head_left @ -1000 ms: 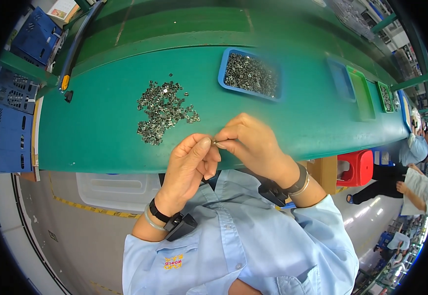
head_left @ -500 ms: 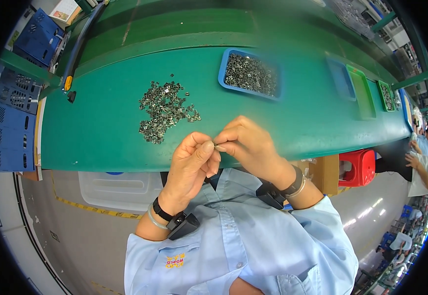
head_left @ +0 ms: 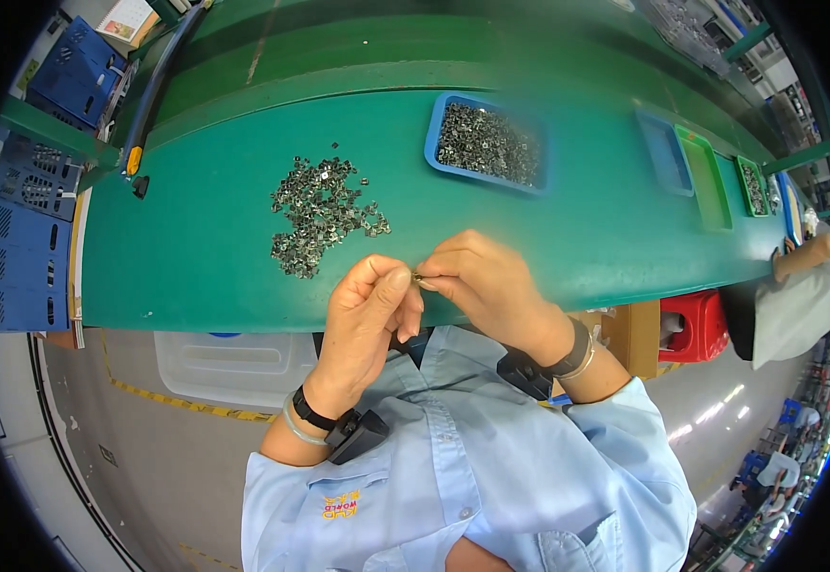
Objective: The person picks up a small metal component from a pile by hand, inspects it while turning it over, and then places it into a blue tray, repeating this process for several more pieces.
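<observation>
My left hand [head_left: 365, 315] and my right hand [head_left: 487, 288] meet over the near edge of the green table [head_left: 196, 276]. Between their fingertips is a small metal part [head_left: 417, 277], dark and brassy, mostly covered by the fingers. Both hands are closed in a pinch on it. Beyond my left hand lies a loose pile of small shiny metal pieces [head_left: 318, 214]. Farther off, past my right hand, a blue tray [head_left: 431, 143] holds many similar pieces; its right side is blurred.
At the right stand another blue tray [head_left: 665, 157], a green tray [head_left: 704, 181] and a smaller green tray of parts [head_left: 751, 186]. A red stool [head_left: 696, 327] and a cardboard box [head_left: 636, 338] are below the table. A co-worker [head_left: 787, 305] is at the far right. Blue crates [head_left: 24, 267] stand left.
My hands stay pinched together, with only a slight shift of the fingers. At the far right the co-worker has moved, with an arm now over the table's end.
</observation>
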The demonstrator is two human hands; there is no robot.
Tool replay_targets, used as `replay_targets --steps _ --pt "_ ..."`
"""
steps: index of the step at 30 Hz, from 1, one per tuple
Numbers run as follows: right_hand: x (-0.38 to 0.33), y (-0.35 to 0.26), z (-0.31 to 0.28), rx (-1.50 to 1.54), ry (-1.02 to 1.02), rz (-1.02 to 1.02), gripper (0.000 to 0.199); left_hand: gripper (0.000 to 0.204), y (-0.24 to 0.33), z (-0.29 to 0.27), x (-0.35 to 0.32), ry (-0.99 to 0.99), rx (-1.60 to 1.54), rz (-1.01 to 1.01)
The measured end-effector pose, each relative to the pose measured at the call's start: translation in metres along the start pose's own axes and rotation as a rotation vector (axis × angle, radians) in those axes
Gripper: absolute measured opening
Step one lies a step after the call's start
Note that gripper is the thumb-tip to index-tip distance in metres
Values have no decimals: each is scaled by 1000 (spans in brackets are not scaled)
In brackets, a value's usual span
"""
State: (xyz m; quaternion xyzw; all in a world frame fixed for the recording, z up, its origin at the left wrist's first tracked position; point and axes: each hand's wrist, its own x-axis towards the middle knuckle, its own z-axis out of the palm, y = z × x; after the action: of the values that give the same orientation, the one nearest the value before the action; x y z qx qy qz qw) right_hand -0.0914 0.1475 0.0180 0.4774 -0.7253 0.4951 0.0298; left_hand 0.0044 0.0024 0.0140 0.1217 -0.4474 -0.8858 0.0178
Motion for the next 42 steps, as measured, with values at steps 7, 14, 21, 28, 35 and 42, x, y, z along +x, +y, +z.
replay_targets --steps 7,14,21,28,35,42 --pt "-3 -6 7 314 106 104 13 13 -1 3 -2 -122 -330 -114" --pt "-4 -5 8 327 86 103 13 13 -4 -3 0 -162 -400 -145" --pt "0 -6 6 251 44 42 12 13 4 -5 -3 -143 -326 -166" --pt "0 -2 5 188 6 46 14 14 10 -7 -2 -96 -108 -167" --pt "0 2 3 224 12 40 12 18 9 -5 -1 -136 -189 -176" --pt "-2 1 0 207 -13 40 10 15 10 -4 -1 -138 -157 -197"
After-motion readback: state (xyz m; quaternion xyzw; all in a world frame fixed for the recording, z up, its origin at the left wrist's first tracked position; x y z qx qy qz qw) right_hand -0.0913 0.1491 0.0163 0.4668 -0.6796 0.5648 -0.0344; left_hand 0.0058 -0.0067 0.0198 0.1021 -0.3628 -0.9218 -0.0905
